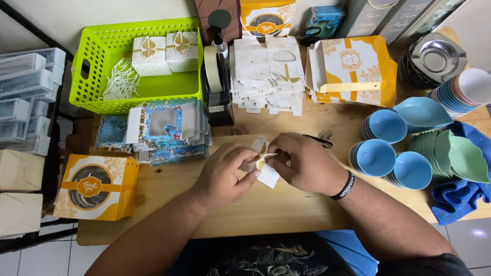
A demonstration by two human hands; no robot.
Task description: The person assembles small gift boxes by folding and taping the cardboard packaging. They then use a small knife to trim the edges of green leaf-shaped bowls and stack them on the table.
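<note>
Two stacks of flat white box blanks (266,76) lie at the back of the wooden table (286,204), behind the work. At the table's middle the left hand (225,174) and right hand (307,163) both pinch a small white-and-gold box blank (265,166). Folding it well likely means creasing squarely along the scored lines, fingertips close to each fold.

A wooden table (286,209) with a pale, knotted top fills most of the view and runs out past the frame on the right. Beneath and around it lies a floor of light grey tiles (30,258) (one tile at lower right catches a bright glint). A plain off-white wall (92,11) stands behind, and the light is soft and even.
</note>
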